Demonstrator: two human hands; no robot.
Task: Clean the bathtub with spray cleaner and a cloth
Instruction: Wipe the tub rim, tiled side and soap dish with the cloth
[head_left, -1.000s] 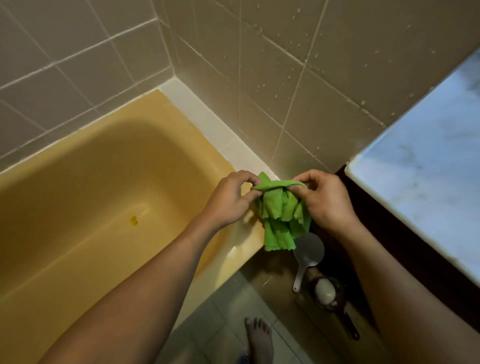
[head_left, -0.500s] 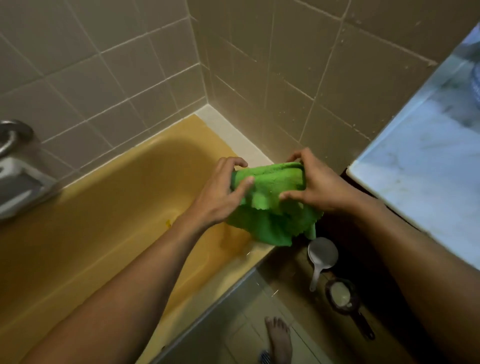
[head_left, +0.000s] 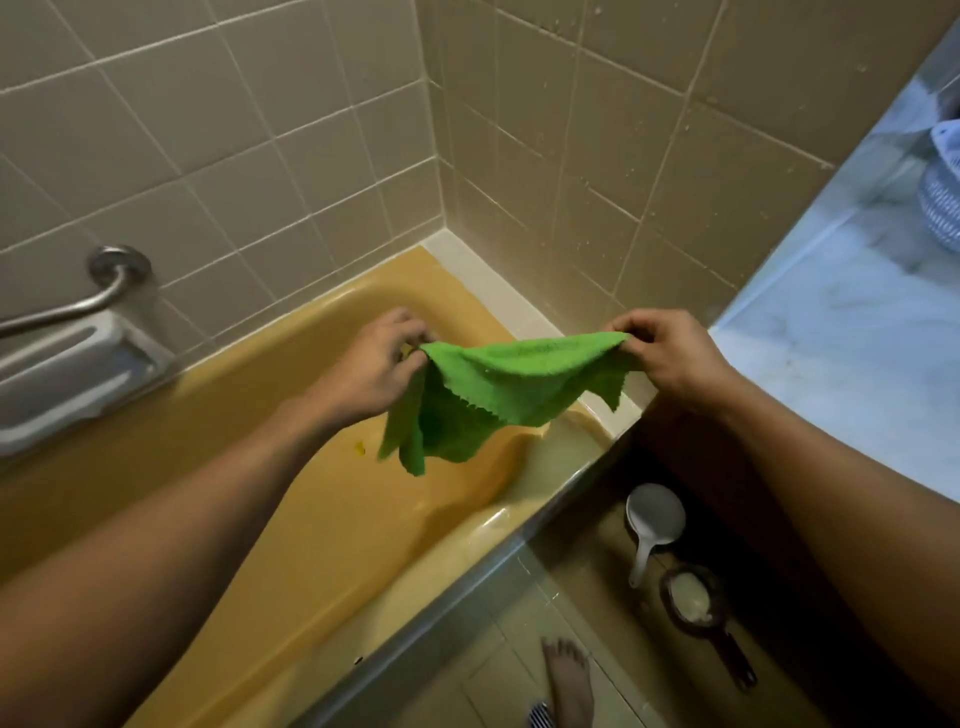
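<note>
As I look down through the head camera, the left hand (head_left: 371, 364) and the right hand (head_left: 670, 358) hold a green cloth (head_left: 498, 395) stretched between them in the air above the corner end of the yellow bathtub (head_left: 234, 415). Each hand pinches a top corner between curled fingers and thumb. The rest of the cloth hangs in folds, lowest on the left side. On the tiled wall at my left sit a metal grab bar (head_left: 78, 306) and a soap dish (head_left: 67, 374). On the floor beside the tub I see a white ladle (head_left: 653, 519), a dark-handled strainer (head_left: 693, 597) and a bare foot (head_left: 569, 680). A marble counter (head_left: 841, 364) fills the right edge.
</note>
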